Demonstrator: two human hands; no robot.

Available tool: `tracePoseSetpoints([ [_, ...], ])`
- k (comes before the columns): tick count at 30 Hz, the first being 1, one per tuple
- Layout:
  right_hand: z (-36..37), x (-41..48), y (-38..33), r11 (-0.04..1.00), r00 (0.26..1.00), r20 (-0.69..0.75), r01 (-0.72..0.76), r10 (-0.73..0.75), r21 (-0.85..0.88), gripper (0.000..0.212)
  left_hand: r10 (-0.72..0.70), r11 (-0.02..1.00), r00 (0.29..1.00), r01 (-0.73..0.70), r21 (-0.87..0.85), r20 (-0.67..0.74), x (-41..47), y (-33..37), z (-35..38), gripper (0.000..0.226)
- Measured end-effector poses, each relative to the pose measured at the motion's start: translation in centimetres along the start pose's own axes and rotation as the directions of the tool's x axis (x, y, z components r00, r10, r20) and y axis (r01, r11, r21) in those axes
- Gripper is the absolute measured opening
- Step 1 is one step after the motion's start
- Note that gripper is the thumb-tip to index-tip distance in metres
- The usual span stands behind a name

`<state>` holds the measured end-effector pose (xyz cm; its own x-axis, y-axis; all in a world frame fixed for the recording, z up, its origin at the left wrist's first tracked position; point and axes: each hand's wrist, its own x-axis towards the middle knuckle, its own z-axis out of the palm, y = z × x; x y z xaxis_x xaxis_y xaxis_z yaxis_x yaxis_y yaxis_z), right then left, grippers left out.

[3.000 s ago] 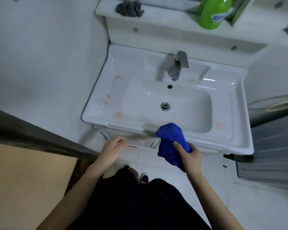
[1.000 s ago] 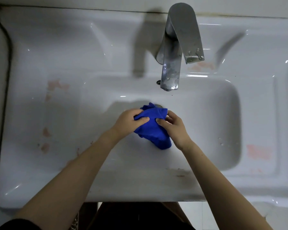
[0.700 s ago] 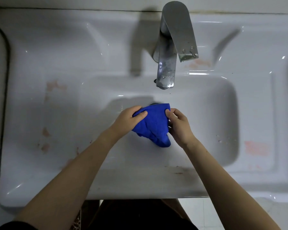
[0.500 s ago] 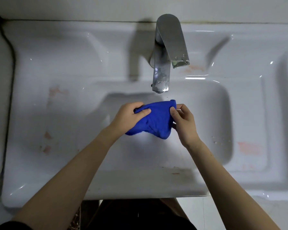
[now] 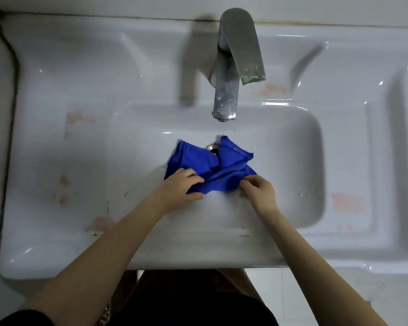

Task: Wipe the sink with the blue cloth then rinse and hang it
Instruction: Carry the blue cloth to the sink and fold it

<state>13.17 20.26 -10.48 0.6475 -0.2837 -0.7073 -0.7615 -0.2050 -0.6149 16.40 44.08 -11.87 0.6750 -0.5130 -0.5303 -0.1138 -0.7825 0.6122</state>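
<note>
The blue cloth (image 5: 212,167) lies partly spread on the bottom of the white sink (image 5: 57,142) basin, its far edge covering most of the drain (image 5: 213,147). My left hand (image 5: 180,188) pinches the cloth's near left edge. My right hand (image 5: 259,191) holds the cloth's near right corner with its fingertips. Both hands rest low in the basin, near its front wall. The chrome tap (image 5: 233,67) stands behind, its spout over the basin's back; no water runs from it.
Pinkish stains mark the sink's left ledge (image 5: 78,117), its right ledge (image 5: 346,203) and the spot beside the tap. A white tiled wall runs along the left. My dark clothing shows below the sink's front rim.
The cloth was bunched between my hands above the basin; now it is opened out and laid down on the basin floor over the drain, with my hands drawn nearer to me.
</note>
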Motion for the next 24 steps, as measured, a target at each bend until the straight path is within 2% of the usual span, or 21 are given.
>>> tracePoseSetpoints([
  [1, -0.4, 0.0, -0.4, 1.000, 0.997, -0.083, -0.013, 0.013, -0.001, 0.010, -0.008, 0.998, 0.998, 0.004, -0.058, -0.057, -0.3, 0.0, -0.2, 0.055],
  [3, -1.1, 0.3, -1.7, 0.990, 0.968, -0.237, 0.058, -0.088, -0.132, 0.020, -0.031, 0.995, 0.959, 0.004, -0.095, -0.282, -0.4, -0.2, -0.9, 0.046],
  [4, -1.3, 0.7, -2.4, 0.966, 0.949, -0.256, 0.127, -0.184, -0.224, 0.026, -0.066, 0.996, 0.915, 0.037, -0.080, -0.397, -0.2, -0.4, -1.5, 0.039],
  [6, -1.0, 2.4, -3.8, 0.892, 0.925, -0.169, 0.260, -0.340, -0.370, 0.037, -0.188, 0.982, 0.822, 0.175, -0.076, -0.538, 0.6, -1.0, -2.2, 0.032],
  [9, 1.3, 5.4, -5.0, 0.762, 0.927, -0.005, 0.304, -0.374, -0.571, 0.052, -0.377, 0.917, 0.767, 0.387, -0.094, -0.519, 2.3, -1.2, -1.8, 0.051],
  [10, 2.2, 6.1, -5.0, 0.680, 0.924, 0.019, 0.294, -0.381, -0.672, 0.057, -0.398, 0.901, 0.761, 0.429, -0.062, -0.512, 2.8, -1.0, -1.5, 0.057],
  [12, 3.6, 6.7, -4.7, 0.482, 0.909, 0.056, 0.271, -0.414, -0.834, 0.067, -0.412, 0.890, 0.757, 0.454, -0.044, -0.507, 3.5, -0.7, -0.6, 0.060],
  [13, 3.9, 6.7, -4.5, 0.452, 0.916, 0.074, 0.264, -0.395, -0.852, 0.067, -0.424, 0.889, 0.756, 0.453, -0.069, -0.498, 3.7, -0.5, -0.2, 0.058],
  [16, 3.6, 6.5, -4.0, 0.588, 0.957, 0.110, 0.252, -0.267, -0.769, 0.052, -0.473, 0.880, 0.768, 0.437, -0.187, -0.431, 3.7, -0.4, 0.4, 0.042],
  [17, 3.2, 6.1, -3.9, 0.607, 0.953, 0.122, 0.272, -0.278, -0.747, 0.046, -0.475, 0.880, 0.778, 0.418, -0.227, -0.410, 3.5, -0.4, 0.5, 0.037],
  [20, 1.6, 4.5, -3.8, 0.566, 0.916, 0.150, 0.352, -0.372, -0.746, 0.040, -0.450, 0.881, 0.795, 0.320, -0.348, -0.407, 2.6, -0.2, 0.0, 0.032],
  [22, 0.5, 3.5, -4.1, 0.522, 0.906, 0.135, 0.347, -0.400, -0.779, 0.038, -0.407, 0.888, 0.812, 0.244, -0.391, -0.418, 1.8, 0.1, -0.9, 0.032],
  [24, -0.8, 3.1, -4.4, 0.548, 0.881, 0.076, 0.355, -0.467, -0.758, 0.032, -0.370, 0.888, 0.814, 0.168, -0.428, -0.448, 1.2, 0.4, -1.9, 0.028],
])
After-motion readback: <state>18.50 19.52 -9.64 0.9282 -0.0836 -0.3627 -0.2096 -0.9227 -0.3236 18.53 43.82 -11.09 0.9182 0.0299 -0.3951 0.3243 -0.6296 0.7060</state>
